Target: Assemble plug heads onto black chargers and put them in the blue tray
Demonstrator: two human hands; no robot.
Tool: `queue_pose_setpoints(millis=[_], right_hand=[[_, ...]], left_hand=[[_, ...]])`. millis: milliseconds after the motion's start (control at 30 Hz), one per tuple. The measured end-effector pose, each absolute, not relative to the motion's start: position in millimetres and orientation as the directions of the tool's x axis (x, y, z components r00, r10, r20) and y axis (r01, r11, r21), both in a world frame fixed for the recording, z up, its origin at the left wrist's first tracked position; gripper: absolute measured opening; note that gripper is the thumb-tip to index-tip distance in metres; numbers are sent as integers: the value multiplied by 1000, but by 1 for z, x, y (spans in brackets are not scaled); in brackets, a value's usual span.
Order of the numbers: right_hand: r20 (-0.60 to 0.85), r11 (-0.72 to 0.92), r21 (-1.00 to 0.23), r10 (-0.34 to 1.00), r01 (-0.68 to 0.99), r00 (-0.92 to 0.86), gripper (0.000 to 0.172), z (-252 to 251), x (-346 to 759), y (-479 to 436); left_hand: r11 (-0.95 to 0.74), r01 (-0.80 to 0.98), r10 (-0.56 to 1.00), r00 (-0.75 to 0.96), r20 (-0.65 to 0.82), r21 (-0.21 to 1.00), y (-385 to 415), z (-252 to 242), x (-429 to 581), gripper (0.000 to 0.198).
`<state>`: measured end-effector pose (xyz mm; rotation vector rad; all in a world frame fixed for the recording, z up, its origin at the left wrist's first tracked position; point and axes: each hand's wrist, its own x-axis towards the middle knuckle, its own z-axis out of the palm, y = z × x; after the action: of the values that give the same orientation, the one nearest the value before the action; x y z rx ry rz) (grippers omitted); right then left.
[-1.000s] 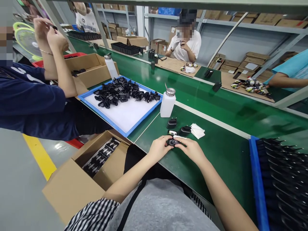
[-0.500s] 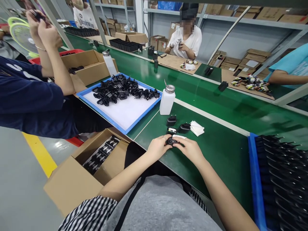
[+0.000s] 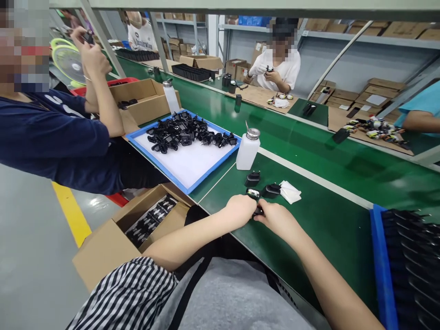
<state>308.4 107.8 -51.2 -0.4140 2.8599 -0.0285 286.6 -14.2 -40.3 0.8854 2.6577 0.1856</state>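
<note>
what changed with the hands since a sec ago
The left hand and right hand have closed in over the black plug, now mostly hidden between them, and the white strip beside it no longer shows. Nothing was let go. The two other black plugs, white tissue and bottle stayed put.

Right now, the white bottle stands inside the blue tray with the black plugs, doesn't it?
No: the white bottle stands outside the blue tray, on the green bench just past the tray's edge, as the head view shows. The black plugs do lie in the tray.
</note>
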Motion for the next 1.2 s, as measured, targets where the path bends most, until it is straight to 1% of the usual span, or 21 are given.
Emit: queue_pose_setpoints(millis=[67,167,267,367,433,500,600,700,800,867,933,1067,1200], right_hand=[[-246,961,-52,-276,-272,-929,17,-50,308,107],[-264,959,-86,-282,-268,-922,12,-51,307,109],[-287,962,-107,-272,-252,-918,12,-51,305,110],[-304,967,-83,-256,-242,-918,13,-49,304,108],[-318,968,-57,-250,-244,-915,15,-48,304,106],[-336,968,-51,-249,-247,-908,18,-47,305,103],[-352,971,-73,-238,-227,-905,18,-48,306,102],[-338,964,-164,-253,-208,-907,14,-52,305,105],[-313,947,-241,-283,-212,-907,12,-55,303,110],[-301,948,-236,-281,-214,-911,12,-55,301,111],[-296,951,-229,-273,-209,-915,12,-55,300,111],[-306,944,-258,-281,-205,-910,10,-53,298,110],[-301,956,-215,-258,-198,-918,8,-53,300,109]], left_hand=[[782,588,624,-729,-281,208,-12,-36,285,9],[760,621,648,-702,-297,191,-11,-35,282,10],[742,644,665,-668,-334,188,-10,-33,277,10],[728,656,673,-631,-385,197,-8,-30,272,8],[720,665,681,-619,-391,201,-9,-30,272,8],[710,672,696,-628,-348,209,-12,-35,273,10],[683,700,730,-646,-222,210,-20,-49,278,16],[639,743,768,-631,-108,201,-27,-65,281,23],[619,755,782,-620,-72,217,-30,-71,280,25],[627,744,777,-620,-109,232,-29,-67,278,22],[650,719,760,-622,-191,247,-25,-58,276,17],[691,671,719,-595,-360,269,-17,-37,272,11],[669,690,733,-550,-401,275,-15,-32,268,15]])
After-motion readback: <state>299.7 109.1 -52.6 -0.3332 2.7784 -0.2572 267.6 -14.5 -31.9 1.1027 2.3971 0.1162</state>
